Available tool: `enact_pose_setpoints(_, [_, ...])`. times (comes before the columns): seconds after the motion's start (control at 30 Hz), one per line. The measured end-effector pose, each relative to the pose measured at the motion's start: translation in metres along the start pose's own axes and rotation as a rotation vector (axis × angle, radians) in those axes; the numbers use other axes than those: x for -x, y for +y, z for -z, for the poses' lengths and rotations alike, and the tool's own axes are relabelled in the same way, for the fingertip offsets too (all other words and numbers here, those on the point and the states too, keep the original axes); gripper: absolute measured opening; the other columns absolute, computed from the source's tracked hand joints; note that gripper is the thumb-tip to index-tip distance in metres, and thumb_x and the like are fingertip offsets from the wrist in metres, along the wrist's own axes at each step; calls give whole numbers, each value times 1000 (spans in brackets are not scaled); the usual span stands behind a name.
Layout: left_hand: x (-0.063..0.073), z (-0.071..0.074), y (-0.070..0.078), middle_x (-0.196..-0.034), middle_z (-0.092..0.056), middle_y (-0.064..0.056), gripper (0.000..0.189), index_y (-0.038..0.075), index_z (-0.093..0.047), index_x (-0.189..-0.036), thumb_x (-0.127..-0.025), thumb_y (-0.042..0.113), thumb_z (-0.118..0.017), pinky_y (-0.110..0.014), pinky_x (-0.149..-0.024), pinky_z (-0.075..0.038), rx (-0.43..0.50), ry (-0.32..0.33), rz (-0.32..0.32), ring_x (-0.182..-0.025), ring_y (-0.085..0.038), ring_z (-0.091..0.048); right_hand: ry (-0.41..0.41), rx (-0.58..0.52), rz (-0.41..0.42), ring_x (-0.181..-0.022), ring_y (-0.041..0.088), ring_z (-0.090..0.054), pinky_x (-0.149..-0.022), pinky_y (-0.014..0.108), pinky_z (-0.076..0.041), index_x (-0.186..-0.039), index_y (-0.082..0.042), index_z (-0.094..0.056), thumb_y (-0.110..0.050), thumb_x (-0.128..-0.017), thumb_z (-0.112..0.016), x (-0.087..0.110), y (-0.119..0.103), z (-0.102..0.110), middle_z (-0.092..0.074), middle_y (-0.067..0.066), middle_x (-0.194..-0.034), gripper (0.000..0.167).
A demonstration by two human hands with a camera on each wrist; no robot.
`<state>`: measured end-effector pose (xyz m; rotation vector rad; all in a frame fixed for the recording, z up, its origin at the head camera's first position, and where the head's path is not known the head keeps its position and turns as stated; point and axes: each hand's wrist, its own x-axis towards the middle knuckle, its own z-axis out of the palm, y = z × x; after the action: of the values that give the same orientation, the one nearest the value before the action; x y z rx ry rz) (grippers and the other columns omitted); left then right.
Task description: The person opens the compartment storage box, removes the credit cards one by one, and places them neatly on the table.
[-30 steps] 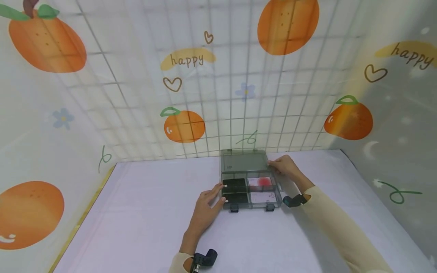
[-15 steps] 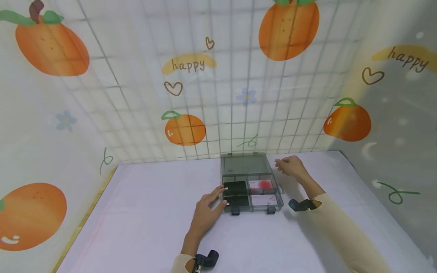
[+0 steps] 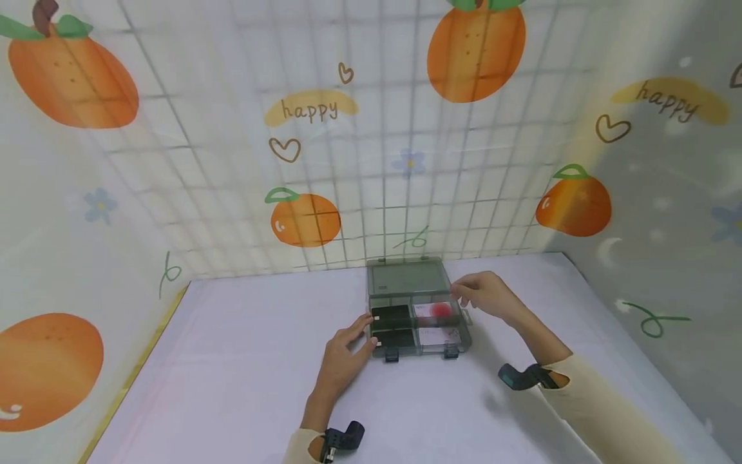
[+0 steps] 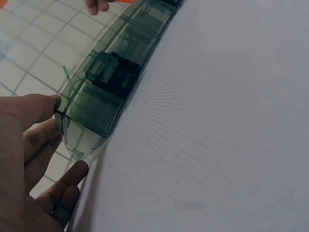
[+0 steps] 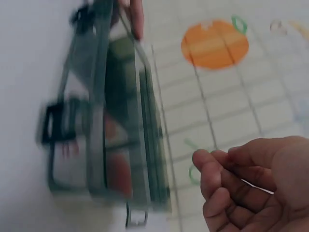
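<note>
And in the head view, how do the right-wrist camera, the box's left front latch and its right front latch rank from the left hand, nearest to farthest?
1. Left front latch: just right of the left hand.
2. Right front latch: farther right along the box.
3. Right-wrist camera: beyond the box, farthest right.

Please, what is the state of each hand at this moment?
Left hand: open, touching the left end of the box.
Right hand: closed, holding nothing visible.
</note>
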<state>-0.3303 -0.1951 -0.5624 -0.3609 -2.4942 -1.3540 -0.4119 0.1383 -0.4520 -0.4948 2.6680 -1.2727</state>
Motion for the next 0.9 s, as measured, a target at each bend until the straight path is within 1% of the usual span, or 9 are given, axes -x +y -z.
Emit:
enact_pose_setpoints(0.07, [0, 0, -1, -146, -51, 18, 49, 23, -61, -140, -96, 41, -67, -51, -103, -42, -2, 2, 2, -122, -20, -56, -26, 11, 22, -87, 36, -64, -74, 42, -54, -115, -4, -73, -24, -103, -59, 6, -9, -7, -74, 9, -93, 27])
enact_pose_setpoints(0.2, [0, -1, -1, -146, -51, 18, 48, 24, -61, -140, -96, 41, -68, -50, -102, -43, 8, 4, 6, -120, -19, -56, -80, 54, 81, -82, 29, -65, -67, 36, -51, -117, -3, -73, -23, -101, -62, 12, -22, -23, -74, 9, -92, 28])
enact_pose_setpoints(0.27, [0, -1, -1, -146, -52, 17, 49, 24, -61, -140, -95, 41, -68, -51, -102, -43, 12, 6, 6, -119, -19, -57, -103, 65, 110, -78, 30, -65, -62, 33, -49, -116, -2, -73, -20, -101, -62, 14, -25, -31, -73, 10, -90, 25])
enact_pose_setpoints(0.37, [-1, -2, -3, -145, -52, 16, 49, 24, -61, -140, -95, 41, -68, -52, -102, -43, 9, 6, 6, -119, -19, -57, -112, 81, 122, -80, 30, -66, -63, 32, -52, -113, -5, -74, -17, -100, -62, 16, -26, -43, -73, 8, -95, 21])
enact_pose_setpoints(0.47, [-2, -3, -4, -145, -52, 18, 49, 24, -61, -140, -95, 42, -68, -52, -102, -43, 7, 5, 7, -118, -18, -57, -101, 111, 119, -88, 24, -68, -71, 34, -55, -111, -8, -75, -17, -101, -62, 14, -24, -55, -73, 1, -101, 18])
enact_pose_setpoints(0.53, [-2, -3, -5, -145, -52, 17, 49, 23, -61, -140, -95, 43, -68, -51, -102, -43, 12, 1, 8, -118, -18, -57, -108, 111, 122, -92, 21, -69, -75, 35, -57, -111, -6, -75, -15, -101, -62, 14, -24, -61, -73, 0, -101, 19])
enact_pose_setpoints(0.63, [-2, -2, -4, -145, -52, 17, 50, 23, -61, -140, -95, 44, -67, -50, -102, -43, 15, -4, 14, -118, -18, -57, -120, 97, 163, -95, 20, -69, -78, 34, -58, -111, -1, -73, -9, -100, -61, 15, -24, -69, -72, 2, -101, 18])
enact_pose_setpoints(0.77, [-1, -1, -1, -146, -52, 15, 49, 22, -61, -140, -95, 40, -69, -51, -101, -43, 19, -1, 12, -117, -18, -58, -131, 77, 209, -92, 19, -67, -75, 29, -57, -109, 4, -73, -4, -99, -61, 15, -23, -77, -70, 6, -99, 18])
enact_pose_setpoints(0.9, [0, 0, 0, -145, -52, 17, 49, 23, -61, -140, -95, 40, -69, -52, -101, -43, 18, 3, 11, -116, -19, -58, -159, 52, 193, -83, 16, -65, -66, 25, -53, -109, 8, -71, -3, -98, -59, 14, -23, -82, -72, 12, -98, 19])
